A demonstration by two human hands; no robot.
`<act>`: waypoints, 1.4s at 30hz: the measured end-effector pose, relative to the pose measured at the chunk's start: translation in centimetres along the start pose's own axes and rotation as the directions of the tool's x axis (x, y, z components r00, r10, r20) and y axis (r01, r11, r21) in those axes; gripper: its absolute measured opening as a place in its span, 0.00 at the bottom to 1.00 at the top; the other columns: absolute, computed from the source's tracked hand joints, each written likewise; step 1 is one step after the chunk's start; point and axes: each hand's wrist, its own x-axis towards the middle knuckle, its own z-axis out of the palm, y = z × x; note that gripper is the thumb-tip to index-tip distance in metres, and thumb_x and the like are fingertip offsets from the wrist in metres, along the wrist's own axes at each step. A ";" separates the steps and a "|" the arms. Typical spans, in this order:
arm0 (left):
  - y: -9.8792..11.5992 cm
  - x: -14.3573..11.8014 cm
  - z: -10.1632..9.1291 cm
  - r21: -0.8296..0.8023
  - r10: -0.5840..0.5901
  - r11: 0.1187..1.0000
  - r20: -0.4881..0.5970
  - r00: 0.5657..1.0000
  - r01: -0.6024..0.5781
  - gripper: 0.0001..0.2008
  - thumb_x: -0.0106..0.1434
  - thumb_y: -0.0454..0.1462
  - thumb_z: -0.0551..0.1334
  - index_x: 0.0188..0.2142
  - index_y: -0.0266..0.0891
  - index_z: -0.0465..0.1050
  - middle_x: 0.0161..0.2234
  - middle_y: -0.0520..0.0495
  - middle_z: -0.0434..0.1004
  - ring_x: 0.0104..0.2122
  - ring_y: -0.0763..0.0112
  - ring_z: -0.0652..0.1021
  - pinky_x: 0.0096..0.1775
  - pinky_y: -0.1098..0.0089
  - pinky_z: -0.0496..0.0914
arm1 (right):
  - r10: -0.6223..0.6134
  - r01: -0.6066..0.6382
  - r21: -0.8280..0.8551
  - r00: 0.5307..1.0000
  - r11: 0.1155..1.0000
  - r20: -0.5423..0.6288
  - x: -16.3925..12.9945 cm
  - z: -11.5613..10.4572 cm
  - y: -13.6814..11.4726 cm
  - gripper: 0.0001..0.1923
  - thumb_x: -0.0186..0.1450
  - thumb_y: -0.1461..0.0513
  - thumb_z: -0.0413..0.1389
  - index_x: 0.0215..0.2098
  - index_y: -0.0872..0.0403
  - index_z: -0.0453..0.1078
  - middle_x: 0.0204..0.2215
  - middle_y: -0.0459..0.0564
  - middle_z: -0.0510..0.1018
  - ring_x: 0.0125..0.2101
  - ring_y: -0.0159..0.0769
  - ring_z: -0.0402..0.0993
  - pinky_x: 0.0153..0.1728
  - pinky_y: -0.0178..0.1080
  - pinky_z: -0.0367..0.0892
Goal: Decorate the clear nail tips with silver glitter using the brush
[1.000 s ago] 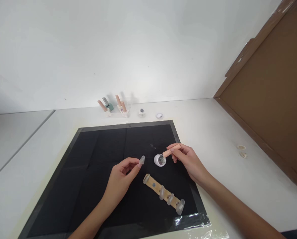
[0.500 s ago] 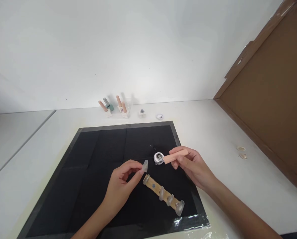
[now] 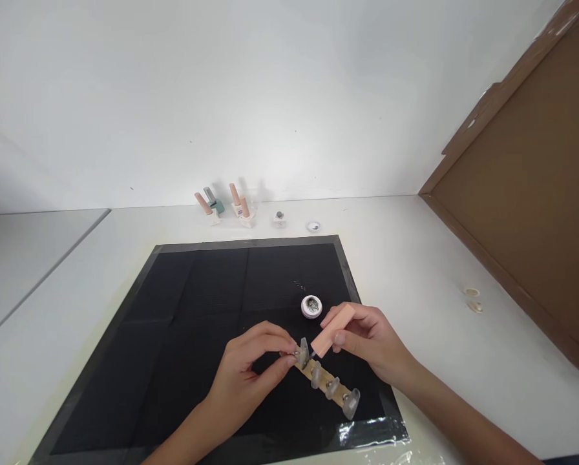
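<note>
My left hand (image 3: 258, 368) is closed in a pinch on the short metal stem of a clear false nail (image 3: 304, 352), held just over the far end of the wooden strip. My right hand (image 3: 367, 336) grips a nail polish brush (image 3: 335, 329) by its peach cap, its bristle end tilted down beside that nail. Several more clear false nails (image 3: 351, 403) stand along the wooden strip (image 3: 309, 369). My left fingers hide the strip's far end. Beyond my hands sits a small round white pot (image 3: 311, 307) with dark, shiny contents.
A black mat (image 3: 202, 361) with taped edges lies on the white table (image 3: 430, 258). Several polish bottles (image 3: 245, 213), a small clear jar (image 3: 279, 220) and a round lid (image 3: 313, 227) stand at the back. Small beige pieces (image 3: 474, 306) lie right, near a brown cardboard panel (image 3: 522, 194).
My right hand has brought the brush from the pot toward me, down to the false nail. My left hand has moved right with the nail, over the strip's far end.
</note>
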 end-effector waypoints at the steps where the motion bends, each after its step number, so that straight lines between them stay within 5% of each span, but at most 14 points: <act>1: 0.1 0.0 0.1 -0.002 0.000 1.000 0.014 1.000 0.000 0.10 0.57 0.25 0.62 0.34 0.40 0.77 0.31 0.46 0.78 0.30 0.70 0.79 0.31 0.73 0.74 | -0.010 0.010 -0.027 1.000 1.000 0.005 0.0 0.1 0.0 0.06 0.59 0.58 0.62 0.28 0.53 0.75 0.30 0.47 0.77 0.24 0.27 0.69 0.27 0.32 0.69; 9: 0.5 -0.3 0.1 0.009 -0.012 1.000 0.055 0.998 0.012 0.10 0.57 0.25 0.62 0.34 0.39 0.77 0.30 0.46 0.78 0.29 0.70 0.79 0.32 0.73 0.73 | -0.189 0.154 -0.289 0.977 0.945 -0.099 -0.4 0.1 -0.9 0.08 0.62 0.57 0.58 0.28 0.50 0.76 0.28 0.49 0.78 0.27 0.34 0.70 0.27 0.36 0.66; 15: 0.5 -0.2 0.2 0.018 -0.026 1.000 0.038 0.999 0.026 0.10 0.57 0.25 0.62 0.34 0.39 0.77 0.30 0.46 0.78 0.29 0.71 0.78 0.31 0.74 0.73 | -0.280 0.267 -0.262 0.960 0.927 -0.012 -0.8 -0.2 -1.0 0.05 0.61 0.57 0.60 0.31 0.50 0.75 0.23 0.45 0.73 0.24 0.31 0.65 0.24 0.34 0.62; 21: 0.5 -0.3 0.2 -0.001 0.011 1.000 0.087 0.996 -0.011 0.11 0.56 0.24 0.62 0.34 0.40 0.76 0.30 0.46 0.77 0.30 0.71 0.79 0.33 0.74 0.73 | -0.378 0.356 -0.435 0.925 0.827 0.039 -0.8 0.1 -1.0 0.05 0.62 0.60 0.58 0.29 0.50 0.76 0.25 0.47 0.75 0.25 0.33 0.66 0.26 0.36 0.63; 26: 0.6 -0.4 0.1 0.014 0.022 1.000 0.075 0.997 -0.023 0.11 0.56 0.24 0.63 0.34 0.40 0.77 0.30 0.46 0.78 0.29 0.70 0.79 0.32 0.74 0.74 | -0.424 0.361 -0.481 0.905 0.799 -0.026 -0.9 0.2 -1.5 0.05 0.63 0.61 0.57 0.30 0.48 0.75 0.24 0.46 0.76 0.25 0.34 0.66 0.26 0.37 0.62; 34: 0.6 -0.3 0.2 -0.002 0.058 0.998 0.100 0.993 -0.059 0.12 0.56 0.24 0.63 0.35 0.41 0.76 0.30 0.47 0.77 0.29 0.70 0.78 0.33 0.73 0.74 | -0.411 0.421 -0.444 0.903 0.791 0.124 -0.7 0.3 -1.3 0.05 0.62 0.59 0.59 0.29 0.48 0.76 0.22 0.46 0.75 0.25 0.34 0.65 0.26 0.38 0.62; 42: 0.4 -0.4 0.3 0.002 0.063 0.998 0.109 0.992 -0.064 0.12 0.55 0.23 0.63 0.35 0.40 0.76 0.30 0.47 0.77 0.30 0.72 0.78 0.33 0.75 0.73 | -0.445 0.358 -0.540 0.895 0.761 -0.033 -0.9 0.3 -1.5 0.06 0.63 0.62 0.58 0.29 0.48 0.74 0.24 0.45 0.77 0.25 0.33 0.65 0.25 0.37 0.60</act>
